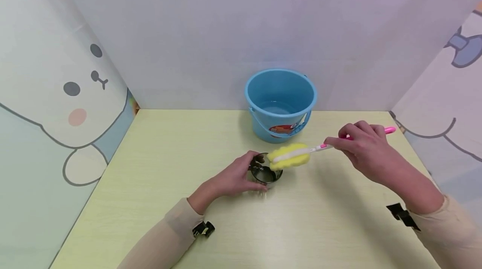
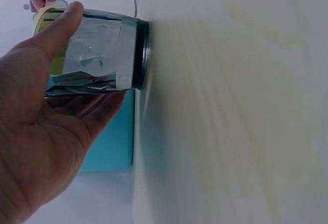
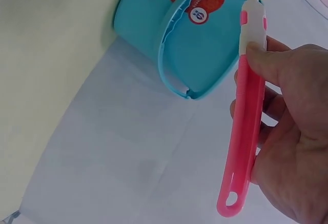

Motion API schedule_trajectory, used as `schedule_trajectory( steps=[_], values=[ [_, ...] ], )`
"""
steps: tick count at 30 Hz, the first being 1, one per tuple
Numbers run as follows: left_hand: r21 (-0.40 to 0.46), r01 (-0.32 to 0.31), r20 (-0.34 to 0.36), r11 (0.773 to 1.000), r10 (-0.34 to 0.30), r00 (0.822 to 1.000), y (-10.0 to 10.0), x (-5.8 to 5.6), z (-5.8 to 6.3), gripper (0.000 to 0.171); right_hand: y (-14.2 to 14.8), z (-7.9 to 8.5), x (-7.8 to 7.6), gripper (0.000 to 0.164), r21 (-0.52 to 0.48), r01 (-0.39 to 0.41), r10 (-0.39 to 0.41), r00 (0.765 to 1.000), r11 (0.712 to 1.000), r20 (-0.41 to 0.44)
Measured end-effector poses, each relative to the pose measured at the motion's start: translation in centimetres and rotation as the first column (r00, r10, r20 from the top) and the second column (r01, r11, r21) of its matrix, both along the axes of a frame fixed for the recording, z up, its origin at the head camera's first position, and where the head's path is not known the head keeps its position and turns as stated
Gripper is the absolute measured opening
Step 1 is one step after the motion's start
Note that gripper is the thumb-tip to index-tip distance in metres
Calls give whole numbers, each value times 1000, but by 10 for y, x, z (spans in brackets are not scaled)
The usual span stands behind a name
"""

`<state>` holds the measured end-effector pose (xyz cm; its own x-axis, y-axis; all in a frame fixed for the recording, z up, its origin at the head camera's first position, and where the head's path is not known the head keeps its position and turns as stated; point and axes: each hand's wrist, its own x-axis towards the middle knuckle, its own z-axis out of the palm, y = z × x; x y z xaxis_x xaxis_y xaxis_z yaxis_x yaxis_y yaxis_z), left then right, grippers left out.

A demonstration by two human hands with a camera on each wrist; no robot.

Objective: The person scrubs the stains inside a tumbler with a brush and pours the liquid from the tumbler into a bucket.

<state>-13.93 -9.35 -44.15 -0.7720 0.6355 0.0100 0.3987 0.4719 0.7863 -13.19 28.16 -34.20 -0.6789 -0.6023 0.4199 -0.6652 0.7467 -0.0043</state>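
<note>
My left hand [image 1: 238, 175] grips a dark-tinted glass cup [image 1: 266, 174] from its left side, thumb along the near side and fingers behind. In the left wrist view the cup [image 2: 100, 49] shows clear faceted walls and a thick base close to the tabletop. My right hand [image 1: 364, 152] holds a sponge bottle brush by its pink handle [image 3: 248, 111], thumb laid along it. The brush's yellow and white sponge head [image 1: 289, 156] points left and overlaps the cup's right rim in the head view.
A light blue bucket [image 1: 280, 116] with its handle lowered stands behind the cup, near the back wall [image 1: 188, 43]. The pale wooden table [image 1: 150, 168] is bordered by side panels with cartoon animals [image 1: 56, 85].
</note>
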Motion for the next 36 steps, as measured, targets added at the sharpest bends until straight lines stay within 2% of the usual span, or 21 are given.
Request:
schedule_trajectory(
  steps=[12,26,29,31,33,36],
  values=[
    [8,2,-2,1000,-2,1000,0,0,0,92,3,-5,0,56,-61,-23,25,999,998,32],
    [0,-8,-1,1000,8,1000,0,1,0,91,9,-7,0,61,-107,-29,31,999,994,18],
    [0,-8,-1,1000,8,1000,0,1,0,91,11,-6,1,21,-111,-29,32,999,993,24],
    [0,-9,1,1000,9,1000,1,1,0,91,13,-6,1,23,-113,-22,26,999,993,30],
    [-2,-10,3,1000,10,1000,1,1,1,91,15,-6,2,50,-111,-19,22,999,994,32],
    [-3,-11,6,1000,11,1000,0,1,1,92,17,-6,2,51,-113,-15,18,999,993,29]
  ],
)
